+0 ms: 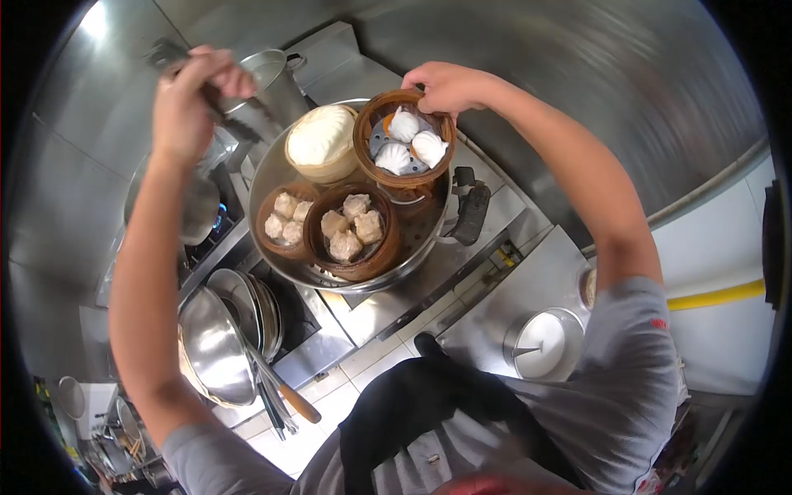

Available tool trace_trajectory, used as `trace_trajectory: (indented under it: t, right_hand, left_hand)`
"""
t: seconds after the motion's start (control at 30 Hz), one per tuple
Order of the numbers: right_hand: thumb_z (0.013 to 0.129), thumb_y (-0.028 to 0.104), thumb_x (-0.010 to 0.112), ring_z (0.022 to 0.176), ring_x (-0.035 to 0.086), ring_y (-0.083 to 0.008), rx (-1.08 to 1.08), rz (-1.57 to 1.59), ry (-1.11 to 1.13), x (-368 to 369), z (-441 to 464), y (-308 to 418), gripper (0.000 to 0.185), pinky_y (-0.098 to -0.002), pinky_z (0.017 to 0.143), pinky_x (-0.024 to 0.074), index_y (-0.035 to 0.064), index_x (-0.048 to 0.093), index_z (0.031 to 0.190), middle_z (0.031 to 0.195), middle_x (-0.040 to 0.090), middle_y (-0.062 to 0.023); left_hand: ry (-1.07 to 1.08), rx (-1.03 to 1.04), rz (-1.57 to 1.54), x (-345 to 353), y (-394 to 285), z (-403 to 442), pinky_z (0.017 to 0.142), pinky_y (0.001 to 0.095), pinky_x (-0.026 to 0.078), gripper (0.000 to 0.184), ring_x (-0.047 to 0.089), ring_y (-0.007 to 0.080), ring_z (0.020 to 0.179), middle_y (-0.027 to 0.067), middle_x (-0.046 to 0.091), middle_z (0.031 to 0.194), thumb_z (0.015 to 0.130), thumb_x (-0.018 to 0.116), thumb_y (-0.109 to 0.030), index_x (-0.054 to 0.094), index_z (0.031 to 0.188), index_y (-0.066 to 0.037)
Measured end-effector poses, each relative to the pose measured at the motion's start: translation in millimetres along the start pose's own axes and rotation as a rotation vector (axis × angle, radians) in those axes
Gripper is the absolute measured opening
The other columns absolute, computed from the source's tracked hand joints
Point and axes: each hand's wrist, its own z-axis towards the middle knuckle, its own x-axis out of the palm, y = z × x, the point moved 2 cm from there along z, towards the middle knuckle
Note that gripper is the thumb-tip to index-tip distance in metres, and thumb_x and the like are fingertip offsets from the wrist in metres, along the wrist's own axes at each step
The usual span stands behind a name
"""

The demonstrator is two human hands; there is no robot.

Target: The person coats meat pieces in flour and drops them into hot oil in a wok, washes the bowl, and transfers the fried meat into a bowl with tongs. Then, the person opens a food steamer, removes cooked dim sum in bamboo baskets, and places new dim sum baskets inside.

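Observation:
My right hand [454, 89] grips the rim of a round bamboo basket [363, 148] that holds several white dumplings, tilted above the right side of a large metal steamer [429, 252]. My left hand [194, 95], blurred by motion, is closed around dark metal tongs [239, 128] at the upper left, their tips near the steamer's edge. In the steamer stand a basket with a big white bun [320, 136], a dark basket [375, 268] of shumai-like dumplings, and a smaller basket [268, 247] of similar dumplings on the left.
A metal pot [272, 78] stands behind the steamer. On the left a blue burner flame shows beside another pot [198, 210]. Metal bowls [216, 346] and lids are stacked at lower left. A container of white contents [543, 342] sits at lower right. The steamer's black handle [473, 213] sticks out rightward.

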Motion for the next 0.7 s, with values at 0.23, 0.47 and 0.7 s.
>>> trace_trajectory:
  t: [0.23,0.47,0.7]
  right_hand:
    - [0.078,-0.007,0.052,0.078,0.071,-0.0355,0.063,-0.265,0.333,39.4,72.3,-8.1,0.050,-0.0451,0.061,0.0652,0.0036,0.057,0.127,0.103,0.065,-0.0231]
    - [0.079,-0.007,0.052,0.092,0.070,-0.0337,-0.023,-0.497,0.223,77.1,78.4,-27.6,0.045,-0.0458,0.075,0.0603,0.0039,0.064,0.120,0.102,0.069,-0.0202]
    - [0.090,0.011,0.054,0.099,0.067,-0.0330,-0.327,-0.199,-0.251,72.3,-23.3,48.4,0.027,-0.0384,0.087,0.0527,0.0024,0.069,0.111,0.106,0.072,-0.0164]
  left_hand:
    - [-0.213,-0.054,0.092,-44.3,-50.7,-120.3,0.078,0.0408,0.043,0.026,0.045,0.0215,0.065,0.0056,0.042,0.065,0.093,0.050,-0.019,0.040,0.072,-0.009]
    - [-0.315,-0.131,-0.229,3.3,-9.3,-174.4,0.078,0.0427,0.045,0.023,0.048,0.0233,0.065,0.0045,0.044,0.064,0.091,0.053,-0.021,0.044,0.072,-0.010]
    - [-0.303,-0.142,-0.248,41.5,27.6,-174.3,0.073,0.0418,0.046,0.020,0.053,0.0262,0.065,0.0094,0.050,0.065,0.086,0.057,-0.013,0.047,0.071,-0.005]
